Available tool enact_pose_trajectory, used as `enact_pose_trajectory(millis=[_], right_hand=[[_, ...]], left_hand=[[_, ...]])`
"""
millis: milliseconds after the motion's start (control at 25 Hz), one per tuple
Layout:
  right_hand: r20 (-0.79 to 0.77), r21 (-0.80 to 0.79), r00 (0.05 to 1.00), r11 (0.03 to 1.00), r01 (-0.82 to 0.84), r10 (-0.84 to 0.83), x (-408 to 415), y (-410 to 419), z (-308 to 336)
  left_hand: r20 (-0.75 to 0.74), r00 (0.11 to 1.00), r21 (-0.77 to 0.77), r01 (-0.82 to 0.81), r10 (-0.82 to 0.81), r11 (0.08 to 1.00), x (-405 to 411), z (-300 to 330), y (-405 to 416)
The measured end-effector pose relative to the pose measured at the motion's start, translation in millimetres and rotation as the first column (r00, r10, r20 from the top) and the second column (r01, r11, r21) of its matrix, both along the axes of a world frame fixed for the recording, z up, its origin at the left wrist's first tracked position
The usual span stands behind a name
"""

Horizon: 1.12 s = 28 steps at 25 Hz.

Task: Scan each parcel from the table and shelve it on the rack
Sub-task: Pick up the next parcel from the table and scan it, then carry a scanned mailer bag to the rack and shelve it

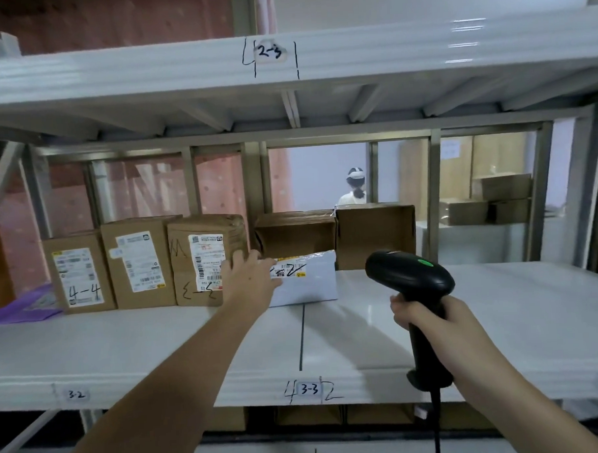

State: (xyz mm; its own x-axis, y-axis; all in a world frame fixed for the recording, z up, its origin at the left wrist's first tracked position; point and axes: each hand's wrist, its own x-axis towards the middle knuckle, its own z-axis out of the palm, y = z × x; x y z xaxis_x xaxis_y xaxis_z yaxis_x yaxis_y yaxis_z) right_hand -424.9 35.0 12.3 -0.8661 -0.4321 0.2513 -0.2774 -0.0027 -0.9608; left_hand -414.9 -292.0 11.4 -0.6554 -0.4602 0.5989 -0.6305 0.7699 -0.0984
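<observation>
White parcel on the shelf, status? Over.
Left hand on white parcel, fingers extended, grip unclear. Parcel lies flat on shelf beside cardboard box. Right hand grips scanner. Nothing blocking.

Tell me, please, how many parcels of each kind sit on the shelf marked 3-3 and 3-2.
Labelled brown cartons, standing: 3
Plain brown cartons behind: 2
White mailer bag: 1
Purple mailer bag: 1
Total: 7

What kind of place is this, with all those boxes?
Probably a parcel storeroom or small warehouse. Labelled cardboard parcels stand on a white rack marked with slot numbers like 3-3, and the right hand grips a black barcode scanner.
</observation>
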Motion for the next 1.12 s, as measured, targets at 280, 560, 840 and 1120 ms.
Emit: enact_pose_trajectory(millis=[280, 560, 840, 1120], right_hand=[[0.005, -0.001, 0.999, 0.999, 0.051, -0.051, -6, 35, -12], [0.025, -0.019, 0.982, 0.982, 0.188, -0.188, -2, 119, -22], [-0.073, 0.248, 0.848, 0.814, 0.525, -0.525, 16, 282, -50], [-0.074, 0.314, 0.583, 0.536, 0.784, -0.809, 37, 453, -74]], left_hand=[[-0.005, 0.992, 0.057, 0.123, -0.123, 0.991, -22, 5, 38], [-0.080, 0.772, 0.326, 0.618, -0.630, 0.716, -91, 11, 191], [-0.099, 0.461, 0.491, 0.793, -0.882, 0.359, -142, -12, 405], [-0.037, 0.122, 0.472, 0.877, -0.992, 0.091, -163, -48, 619]])
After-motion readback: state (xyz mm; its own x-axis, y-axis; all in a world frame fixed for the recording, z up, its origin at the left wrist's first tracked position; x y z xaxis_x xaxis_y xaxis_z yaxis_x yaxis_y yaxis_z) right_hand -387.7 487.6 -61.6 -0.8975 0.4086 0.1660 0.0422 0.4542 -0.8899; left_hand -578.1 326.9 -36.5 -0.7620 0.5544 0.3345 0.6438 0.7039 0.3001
